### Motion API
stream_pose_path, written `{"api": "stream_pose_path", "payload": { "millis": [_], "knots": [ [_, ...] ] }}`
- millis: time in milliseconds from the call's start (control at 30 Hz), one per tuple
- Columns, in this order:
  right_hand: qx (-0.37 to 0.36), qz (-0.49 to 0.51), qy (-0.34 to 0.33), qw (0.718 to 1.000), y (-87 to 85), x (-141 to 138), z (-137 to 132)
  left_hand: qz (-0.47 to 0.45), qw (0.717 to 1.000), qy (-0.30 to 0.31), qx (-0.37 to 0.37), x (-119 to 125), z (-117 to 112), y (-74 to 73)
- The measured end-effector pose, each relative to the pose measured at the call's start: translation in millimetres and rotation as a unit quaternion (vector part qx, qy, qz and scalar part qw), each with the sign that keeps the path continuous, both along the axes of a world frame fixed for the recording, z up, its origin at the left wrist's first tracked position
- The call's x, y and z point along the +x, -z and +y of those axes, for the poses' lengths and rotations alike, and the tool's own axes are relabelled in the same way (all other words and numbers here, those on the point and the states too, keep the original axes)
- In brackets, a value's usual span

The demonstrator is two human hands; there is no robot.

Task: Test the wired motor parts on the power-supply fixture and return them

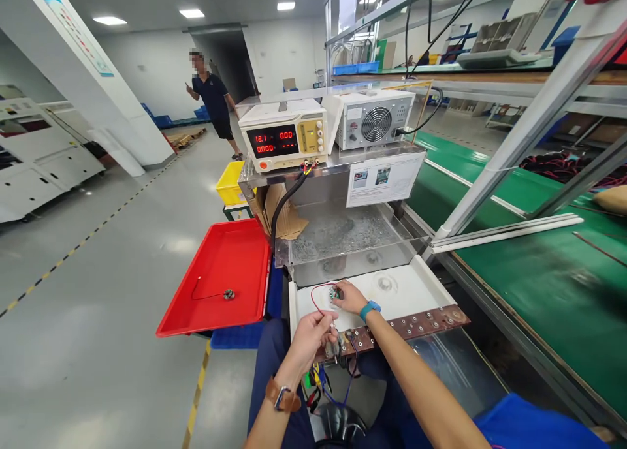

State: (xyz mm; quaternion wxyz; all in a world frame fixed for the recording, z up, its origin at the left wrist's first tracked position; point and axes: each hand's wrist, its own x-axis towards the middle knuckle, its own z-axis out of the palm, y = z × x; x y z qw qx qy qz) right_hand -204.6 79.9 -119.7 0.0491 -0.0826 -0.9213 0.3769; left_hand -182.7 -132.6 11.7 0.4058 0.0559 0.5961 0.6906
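My right hand [349, 298] rests on the white tray [416, 292], fingers closed on a small round green circuit part [334, 294] with a red wire [316, 299] looping from it. My left hand [311, 337] is pinched on the wire's other end, just above a brown contact strip [416, 325] at the tray's front edge. Loose coloured leads [323, 384] hang below the strip, near my lap.
A red tray [220, 273] at left holds one small part with a wire [228, 295]. Behind stand a power supply [284, 136], a fan-fronted box [375, 119] and a clear-walled tank [343, 240]. A green conveyor [529, 253] runs at right. A person [213, 100] stands far back.
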Motion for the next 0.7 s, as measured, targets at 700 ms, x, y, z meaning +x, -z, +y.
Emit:
{"api": "stream_pose_path", "payload": {
  "millis": [700],
  "knots": [
    [0.080, -0.045, 0.004, 0.996, -19.0, -1, -6, 0.145, 0.988, 0.050, 0.001, -7, 42, 23.2]
  ]
}}
